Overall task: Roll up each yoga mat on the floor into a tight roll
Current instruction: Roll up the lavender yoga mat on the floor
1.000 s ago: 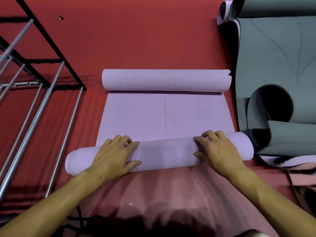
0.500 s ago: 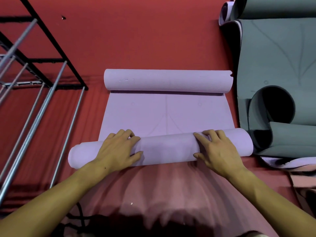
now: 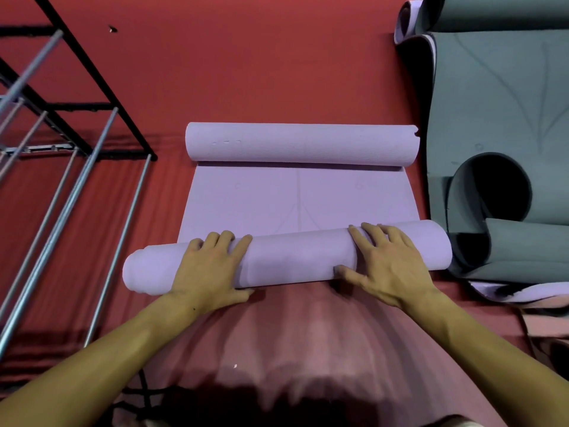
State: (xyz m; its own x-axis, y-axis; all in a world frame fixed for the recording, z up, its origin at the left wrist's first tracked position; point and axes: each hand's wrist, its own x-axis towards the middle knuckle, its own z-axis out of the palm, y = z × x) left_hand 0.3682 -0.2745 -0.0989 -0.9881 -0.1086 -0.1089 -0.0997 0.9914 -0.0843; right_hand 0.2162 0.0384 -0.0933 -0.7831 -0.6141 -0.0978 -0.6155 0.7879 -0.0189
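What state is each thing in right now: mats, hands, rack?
Lilac mat: part-rolled, a roll at each end, flat stretch between.
Near roll: under both hands, its left end uneven.
Far roll: untouched, curled.
Left hand: fingers spread over the near roll, pressing.
Right hand: the same, thumb on the roll's near side.
Grey mats: loosely curled, not tight.
Rack: standing, bars bare.

Lilac mat (image 3: 295, 198) with faint lines, grey mats (image 3: 492, 103), red floor (image 3: 246, 57).
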